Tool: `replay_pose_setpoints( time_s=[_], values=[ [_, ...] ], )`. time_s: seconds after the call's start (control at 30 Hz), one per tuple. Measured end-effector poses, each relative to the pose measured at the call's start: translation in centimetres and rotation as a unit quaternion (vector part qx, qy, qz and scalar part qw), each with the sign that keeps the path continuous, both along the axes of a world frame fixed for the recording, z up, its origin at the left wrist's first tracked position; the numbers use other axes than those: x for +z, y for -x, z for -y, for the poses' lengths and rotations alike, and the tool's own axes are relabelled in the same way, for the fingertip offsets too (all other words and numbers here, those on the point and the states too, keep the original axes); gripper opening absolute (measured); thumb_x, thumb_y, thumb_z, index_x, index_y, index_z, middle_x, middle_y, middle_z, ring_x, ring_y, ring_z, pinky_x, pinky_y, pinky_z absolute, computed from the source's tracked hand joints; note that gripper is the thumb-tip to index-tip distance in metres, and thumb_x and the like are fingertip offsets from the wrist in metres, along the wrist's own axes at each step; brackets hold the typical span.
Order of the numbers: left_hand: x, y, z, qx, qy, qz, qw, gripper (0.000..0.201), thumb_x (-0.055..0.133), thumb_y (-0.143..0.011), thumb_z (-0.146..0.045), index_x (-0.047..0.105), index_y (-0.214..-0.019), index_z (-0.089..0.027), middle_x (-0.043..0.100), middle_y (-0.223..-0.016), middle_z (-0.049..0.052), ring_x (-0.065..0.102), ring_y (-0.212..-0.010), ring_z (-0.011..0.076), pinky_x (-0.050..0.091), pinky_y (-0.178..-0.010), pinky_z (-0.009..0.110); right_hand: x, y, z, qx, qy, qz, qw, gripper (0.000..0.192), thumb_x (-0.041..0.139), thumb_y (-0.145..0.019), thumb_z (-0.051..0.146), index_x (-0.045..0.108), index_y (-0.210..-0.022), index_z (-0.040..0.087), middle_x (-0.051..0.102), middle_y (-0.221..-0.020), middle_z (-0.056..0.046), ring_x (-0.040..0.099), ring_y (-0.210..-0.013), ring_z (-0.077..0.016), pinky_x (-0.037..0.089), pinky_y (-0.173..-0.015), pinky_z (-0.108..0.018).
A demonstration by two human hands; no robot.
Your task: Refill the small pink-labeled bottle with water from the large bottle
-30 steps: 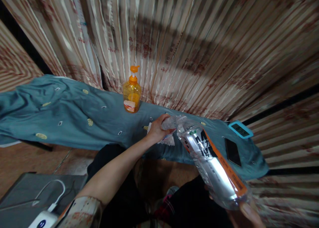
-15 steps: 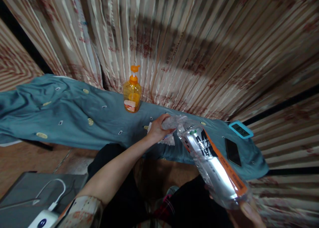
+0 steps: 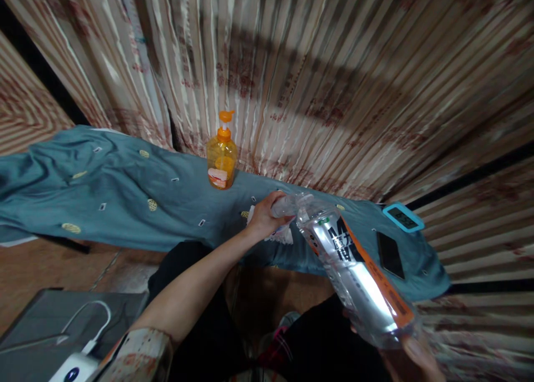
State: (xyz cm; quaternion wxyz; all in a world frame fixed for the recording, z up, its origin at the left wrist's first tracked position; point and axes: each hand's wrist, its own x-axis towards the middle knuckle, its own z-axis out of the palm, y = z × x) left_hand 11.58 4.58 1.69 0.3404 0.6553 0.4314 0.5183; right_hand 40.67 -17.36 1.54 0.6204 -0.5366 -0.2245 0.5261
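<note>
My right hand [image 3: 411,357] grips the base of a large clear plastic bottle [image 3: 354,271] with a silver, black and orange label, tilted so its neck points away toward the teal cloth. At the neck, my left hand [image 3: 263,218] is closed on a small clear container [image 3: 286,205], held on the cloth right against the big bottle's mouth. White paper or packaging [image 3: 283,234] lies under my left hand. Whether anything is flowing between the two I cannot tell.
An orange pump bottle [image 3: 221,154] stands on the teal cloth-covered table [image 3: 125,187] by the striped curtain [image 3: 334,76]. A dark phone [image 3: 389,253] and a blue-framed digital display [image 3: 403,217] lie at the right end. A laptop and white charger [image 3: 70,365] sit at lower left.
</note>
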Motion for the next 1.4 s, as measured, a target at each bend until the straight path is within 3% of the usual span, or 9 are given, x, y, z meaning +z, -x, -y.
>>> replay_pose_setpoints(
  time_s=[0.13,0.33,0.43,0.57,0.7,0.87,1.0,1.17,1.4],
  values=[
    [0.1,0.0,0.1,0.004,0.009,-0.002,1.000,0.049,0.078,-0.064,-0.027,0.060,-0.108,-0.017,0.070,-0.108,0.005,0.065,-0.100,0.0215,0.050,-0.092,0.034,-1.4,-1.6,0.3,0.014,0.017,-0.030,0.999,0.072,0.076,-0.066,0.039,0.054,-0.134,0.034,0.072,-0.115,-0.007,0.072,-0.090,-0.0346,0.061,-0.071,-0.045],
    [0.1,0.1,0.1,-0.001,0.007,-0.005,1.000,0.050,0.078,-0.065,-0.028,0.059,-0.110,-0.016,0.069,-0.111,0.007,0.065,-0.102,0.0224,0.051,-0.093,0.034,-0.4,0.1,0.6,0.021,-0.004,-0.026,0.999,0.067,0.075,-0.070,0.037,0.053,-0.134,0.036,0.074,-0.109,-0.005,0.072,-0.089,-0.0319,0.061,-0.074,-0.044],
    [0.1,0.2,0.0,-0.008,0.006,-0.008,1.000,0.050,0.078,-0.066,-0.028,0.059,-0.110,-0.016,0.069,-0.111,0.008,0.065,-0.104,0.0232,0.050,-0.095,0.036,0.1,1.1,0.5,0.014,-0.002,-0.028,0.999,0.061,0.076,-0.069,0.036,0.059,-0.128,0.035,0.075,-0.100,-0.005,0.072,-0.083,-0.0303,0.061,-0.069,-0.039],
    [0.1,0.1,-0.1,-0.007,0.015,-0.016,1.000,0.049,0.078,-0.066,-0.027,0.058,-0.110,-0.018,0.069,-0.112,0.007,0.065,-0.105,0.0240,0.050,-0.095,0.038,-0.5,0.3,0.4,-0.001,0.000,-0.031,1.000,0.055,0.078,-0.067,0.036,0.064,-0.120,0.038,0.074,-0.111,-0.003,0.072,-0.089,-0.0293,0.061,-0.070,-0.037],
    [0.3,0.0,0.1,-0.003,0.017,-0.027,0.999,0.049,0.079,-0.066,-0.027,0.058,-0.110,-0.019,0.069,-0.113,0.007,0.065,-0.107,0.0245,0.050,-0.098,0.039,-0.7,-0.2,0.7,0.027,0.030,-0.035,0.999,0.037,0.079,-0.066,0.039,0.072,-0.102,0.034,0.077,-0.096,-0.005,0.073,-0.083,-0.0303,0.061,-0.063,-0.036],
    [0.4,0.0,0.4,0.007,0.033,-0.035,0.999,0.056,0.079,-0.065,-0.024,0.055,-0.115,-0.021,0.067,-0.117,0.006,0.064,-0.111,0.0246,0.049,-0.099,0.038,0.4,2.0,0.8,-0.004,-0.005,0.015,1.000,0.053,0.075,-0.071,0.046,0.062,-0.122,0.037,0.076,-0.105,-0.001,0.072,-0.090,-0.0304,0.062,-0.069,-0.040],
    [0.0,-0.2,0.3,0.018,0.043,-0.030,0.998,0.064,0.080,-0.062,-0.023,0.051,-0.120,-0.023,0.068,-0.118,0.007,0.064,-0.111,0.0258,0.050,-0.098,0.041,0.5,2.4,0.4,0.013,0.015,0.001,1.000,0.050,0.084,-0.057,0.039,0.070,-0.105,0.036,0.077,-0.096,-0.001,0.074,-0.081,-0.0300,0.062,-0.068,-0.038],
    [-0.1,-0.5,0.2,0.018,0.045,-0.028,0.998,0.064,0.080,-0.064,-0.024,0.050,-0.121,-0.020,0.068,-0.117,0.009,0.065,-0.111,0.0267,0.050,-0.100,0.044,1.5,4.4,0.3,-0.030,-0.011,0.009,0.999,0.054,0.082,-0.063,0.044,0.068,-0.114,0.034,0.076,-0.103,-0.002,0.074,-0.082,-0.0283,0.061,-0.061,-0.033],
    [0.1,-0.5,0.2,0.010,0.044,-0.013,0.999,0.061,0.080,-0.064,-0.024,0.051,-0.118,-0.021,0.068,-0.117,0.008,0.064,-0.113,0.0258,0.049,-0.100,0.042,2.7,6.0,0.4,-0.024,-0.012,0.010,1.000,0.048,0.082,-0.065,0.043,0.070,-0.110,0.032,0.077,-0.099,-0.004,0.074,-0.083,-0.0270,0.059,-0.060,-0.030]
  ],
)
